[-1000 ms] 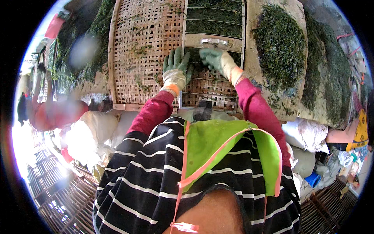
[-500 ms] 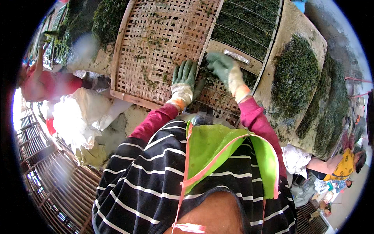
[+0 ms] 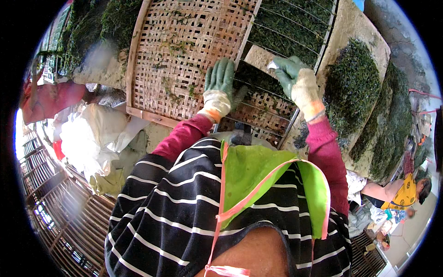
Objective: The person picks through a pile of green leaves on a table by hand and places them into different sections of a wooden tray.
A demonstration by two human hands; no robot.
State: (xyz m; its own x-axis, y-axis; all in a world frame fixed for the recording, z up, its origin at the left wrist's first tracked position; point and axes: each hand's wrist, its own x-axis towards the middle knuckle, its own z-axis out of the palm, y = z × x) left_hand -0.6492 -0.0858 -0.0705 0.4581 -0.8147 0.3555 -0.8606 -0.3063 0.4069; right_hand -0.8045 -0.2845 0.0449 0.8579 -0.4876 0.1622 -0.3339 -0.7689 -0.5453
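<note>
My left hand [image 3: 219, 81], in a green-and-white work glove, lies flat with fingers spread on the edge between two woven bamboo trays. The left tray [image 3: 180, 55] is nearly bare, with a few green shreds on it. The tray on the right [image 3: 272, 106] has thin cords across it and carries dark green plant matter [image 3: 286, 27] on its far part. My right hand [image 3: 295, 78], gloved the same way, rests on that tray with fingers curled near a pale patch; I cannot tell if it grips anything.
Mats of dark green matter [image 3: 353, 92] lie on tilted slabs to the right. White sacks [image 3: 97, 134] are piled at left. A person in a yellow top [image 3: 401, 196] is at lower right. Slatted frames [image 3: 50, 198] fill the lower left.
The view has swung, so the trays sit more tilted and closer. My hands have spread further apart; the right one has moved rightwards along the corded tray.
</note>
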